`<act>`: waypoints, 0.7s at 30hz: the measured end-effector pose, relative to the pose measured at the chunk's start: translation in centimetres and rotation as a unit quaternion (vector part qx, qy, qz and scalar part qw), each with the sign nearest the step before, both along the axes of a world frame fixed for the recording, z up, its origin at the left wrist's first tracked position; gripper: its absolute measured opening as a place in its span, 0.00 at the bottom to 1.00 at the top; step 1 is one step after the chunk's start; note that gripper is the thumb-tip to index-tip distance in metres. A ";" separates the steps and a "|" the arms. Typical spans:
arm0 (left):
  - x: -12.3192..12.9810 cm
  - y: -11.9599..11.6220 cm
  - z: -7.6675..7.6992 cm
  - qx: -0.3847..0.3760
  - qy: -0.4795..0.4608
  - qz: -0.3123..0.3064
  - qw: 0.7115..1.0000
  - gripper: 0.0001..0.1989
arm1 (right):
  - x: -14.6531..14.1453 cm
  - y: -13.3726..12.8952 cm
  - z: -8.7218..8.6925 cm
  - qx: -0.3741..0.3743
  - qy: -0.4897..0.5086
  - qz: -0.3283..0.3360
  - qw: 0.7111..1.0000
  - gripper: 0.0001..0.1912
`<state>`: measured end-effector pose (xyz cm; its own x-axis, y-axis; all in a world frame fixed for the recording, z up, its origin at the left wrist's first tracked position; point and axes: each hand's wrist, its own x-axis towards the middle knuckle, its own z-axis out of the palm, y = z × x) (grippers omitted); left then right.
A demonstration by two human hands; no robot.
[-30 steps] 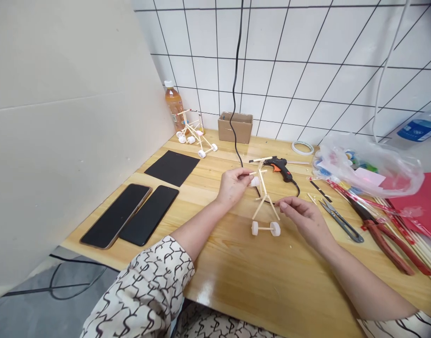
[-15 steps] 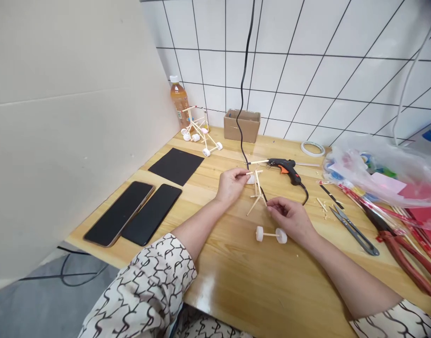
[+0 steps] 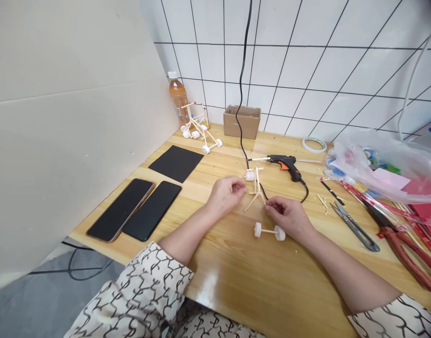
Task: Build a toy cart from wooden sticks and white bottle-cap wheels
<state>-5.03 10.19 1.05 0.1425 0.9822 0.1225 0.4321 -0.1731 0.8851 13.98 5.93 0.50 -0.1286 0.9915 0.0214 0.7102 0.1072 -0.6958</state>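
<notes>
A small frame of thin wooden sticks (image 3: pixel 258 188) stands on the table with its legs splayed. My right hand (image 3: pixel 291 217) pinches the end of one of its right legs. My left hand (image 3: pixel 227 195) is just left of the frame, fingers loosely curled and apart, with no object visible in them. Behind the frame's top is a white wheel piece (image 3: pixel 249 175); whether it is joined to the frame I cannot tell. Just in front of my right hand lies a stick axle (image 3: pixel 268 231) with a white wheel at each end.
A black glue gun (image 3: pixel 287 165) lies behind, its cord curving close to the frame. Snips (image 3: pixel 356 227), red-handled pliers (image 3: pixel 408 253) and a plastic bag (image 3: pixel 370 162) are rightward. Two phones (image 3: pixel 154 211), black sandpaper-like sheet (image 3: pixel 176 163), finished-looking stick model (image 3: pixel 197 126), carton (image 3: pixel 241 124) and bottle (image 3: pixel 178 96) stand left and back.
My left hand has let go of the frame's upper part and drawn back slightly toward me and left. My right hand keeps its pinch on the leg. The view has shifted slightly.
</notes>
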 end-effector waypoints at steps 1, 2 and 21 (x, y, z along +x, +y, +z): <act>-0.2 -0.6 0.2 -0.028 0.025 -0.022 0.999 0.08 | 0.0 0.0 0.0 -0.001 -0.003 0.002 1.000 0.09; -0.3 -1.1 0.3 -0.052 0.052 -0.047 0.996 0.08 | 0.0 0.0 0.0 -0.001 -0.005 0.003 1.000 0.09; 1.0 -1.7 0.2 -0.109 0.110 -0.092 0.984 0.06 | 0.2 0.2 -0.2 -0.012 -0.012 0.012 1.000 0.09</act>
